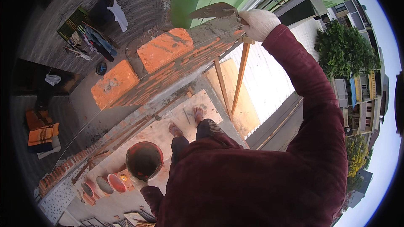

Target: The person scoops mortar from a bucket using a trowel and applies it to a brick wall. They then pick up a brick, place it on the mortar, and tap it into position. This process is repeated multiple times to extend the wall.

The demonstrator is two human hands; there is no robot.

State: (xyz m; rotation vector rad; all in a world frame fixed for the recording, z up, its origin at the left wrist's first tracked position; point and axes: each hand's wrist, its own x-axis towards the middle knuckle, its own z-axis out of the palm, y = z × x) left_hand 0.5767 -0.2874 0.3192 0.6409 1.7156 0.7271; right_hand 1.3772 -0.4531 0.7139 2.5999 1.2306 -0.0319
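A: ok nearest first, what's going on up close?

B: maroon sleeve [303, 84] fills the near right side, ending in the right hand [257, 24] in a whitish glove. Fingers [243, 19] are closed round the grip end of a trowel [213, 11], so the blade sticks out just left of them.

A: and the left?

B: left hand [138, 183] is at the lower edge of a round bucket [161, 156] with grey stuff in it. Its fingers are mostly hidden, so can't tell how far closed they are or if they're gripping it.

A: what's under the blade?

B: grey mortar [222, 24] on top of a brick wall [168, 77]. Can't tell if the two touch. Left of that, well apart from the right fingers, two orange bricks sit along the top: one brick [162, 51] nearer the blade, another [111, 85] further along.

A: further off?

B: two feet [198, 113] on a pale board [207, 100] down below, laundry [99, 41] by the far wall, and a leafy tree [347, 50] way off right.
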